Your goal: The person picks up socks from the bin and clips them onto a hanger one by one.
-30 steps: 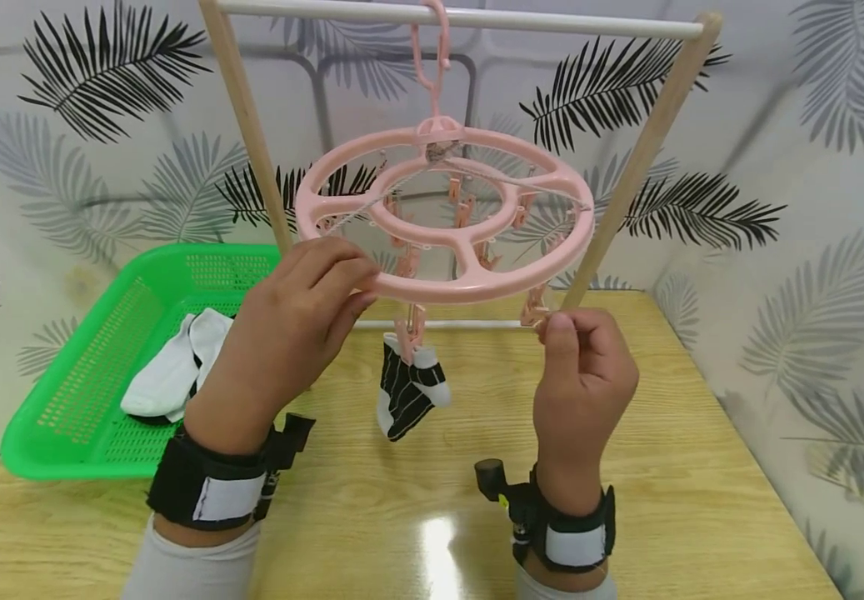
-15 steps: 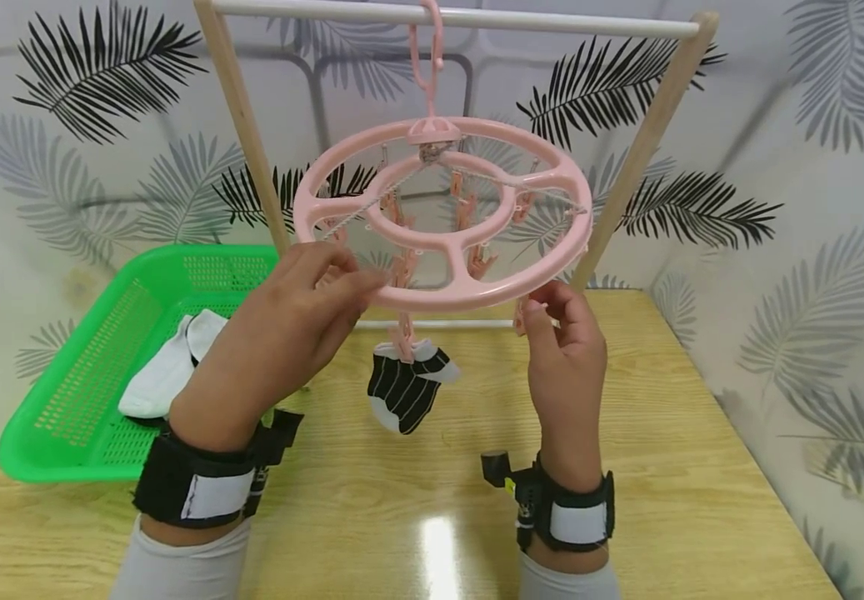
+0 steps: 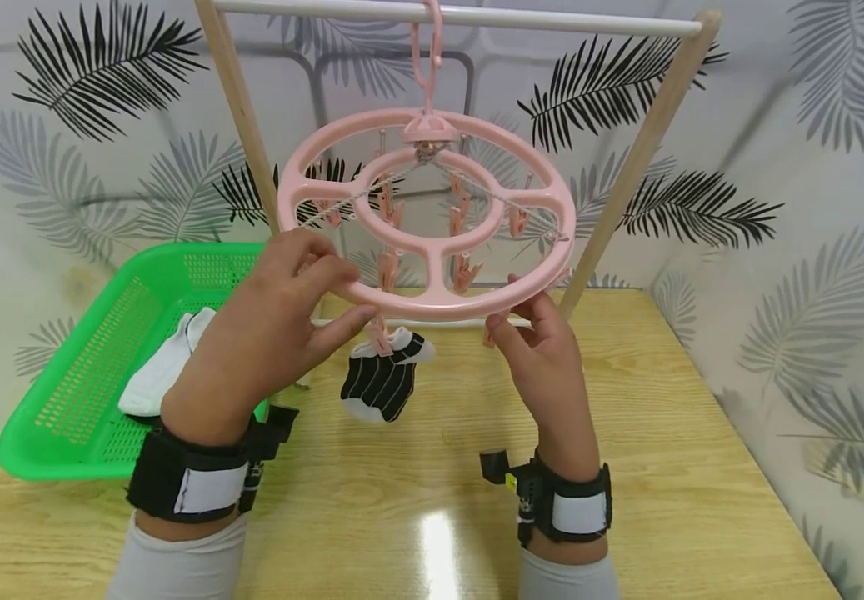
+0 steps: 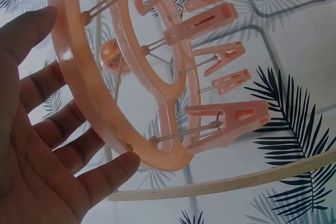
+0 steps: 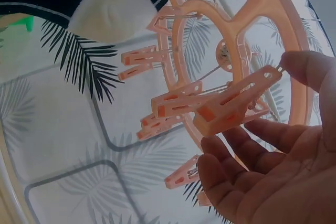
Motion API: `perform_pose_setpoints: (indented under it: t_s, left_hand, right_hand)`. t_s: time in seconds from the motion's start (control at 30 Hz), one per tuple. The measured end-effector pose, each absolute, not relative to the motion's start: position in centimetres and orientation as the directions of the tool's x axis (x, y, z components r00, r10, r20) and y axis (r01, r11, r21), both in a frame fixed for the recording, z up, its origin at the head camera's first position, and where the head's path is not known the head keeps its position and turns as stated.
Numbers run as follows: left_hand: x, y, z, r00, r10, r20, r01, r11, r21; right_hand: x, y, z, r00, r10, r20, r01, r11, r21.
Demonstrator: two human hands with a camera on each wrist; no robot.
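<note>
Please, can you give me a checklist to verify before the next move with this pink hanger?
1. Hook over the bar: ok.
2. Striped socks held by a clip: ok.
3. Left hand at the ring: ok; firmness, cannot tell.
4. Right hand at another clip: ok.
5. Sock in that second clip: not ok, none there.
6. White socks in the basket: ok.
</note>
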State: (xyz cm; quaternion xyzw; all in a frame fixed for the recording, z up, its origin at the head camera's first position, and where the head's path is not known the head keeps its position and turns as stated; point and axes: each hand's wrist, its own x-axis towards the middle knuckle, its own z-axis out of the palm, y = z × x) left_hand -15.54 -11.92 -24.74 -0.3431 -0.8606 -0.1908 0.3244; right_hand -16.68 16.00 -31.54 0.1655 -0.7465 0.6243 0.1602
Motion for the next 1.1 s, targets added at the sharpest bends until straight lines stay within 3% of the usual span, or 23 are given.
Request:
perform_pose_setpoints:
  t_s: [0.23, 0.77, 1.1]
  left_hand:
    - [-15.7, -12.4, -24.7, -0.540, 0.456, 0.708, 0.719, 0.686, 0.107]
    - [-16.2, -13.3, -24.4, -0.493, 0.477, 0.728, 0.764, 0.637, 0.101]
    - [-16.6, -13.9, -24.4, -0.502, 0.463, 0.730, 0.791, 0.587, 0.172]
  right_hand:
    - [-16.5, 15.8, -31.5, -0.872, -0.133, 0.471, -0.485, 0.115, -0.867]
    - [-16.4, 15.5, -31.5, -0.881, -0.146, 0.450, -0.468, 0.123, -0.875]
    - [-16.1, 15.9, -31.4, -0.870, -0.179, 0.459, -0.474, 0.049, -0.879]
